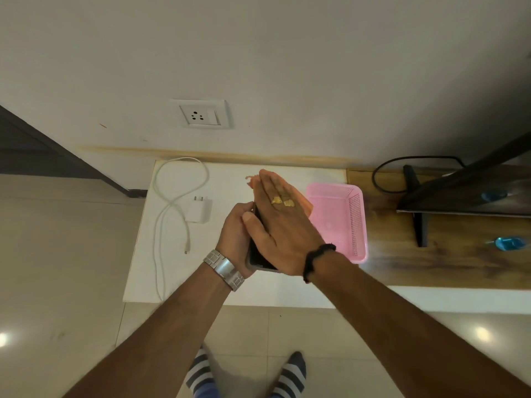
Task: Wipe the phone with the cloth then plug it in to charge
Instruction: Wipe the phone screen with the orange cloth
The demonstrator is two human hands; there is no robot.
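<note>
The wiping step is in hand. The left hand [236, 235] grips the phone [258, 258] by its edge above the white board [258, 288], while the right hand [283, 225], fingers straight, presses the orange cloth [304, 203] flat on its face. The charger [198, 210] lies at nine o'clock of the hands, cable [172, 202] loose, below the socket [201, 114]. Next, I judge, the cloth must be put down and the cable's free end picked up.

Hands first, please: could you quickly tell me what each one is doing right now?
Left hand: closed around the phone, gripping it from the side.
Right hand: open, fingers straight, pressing the orange cloth flat against the phone.
</note>
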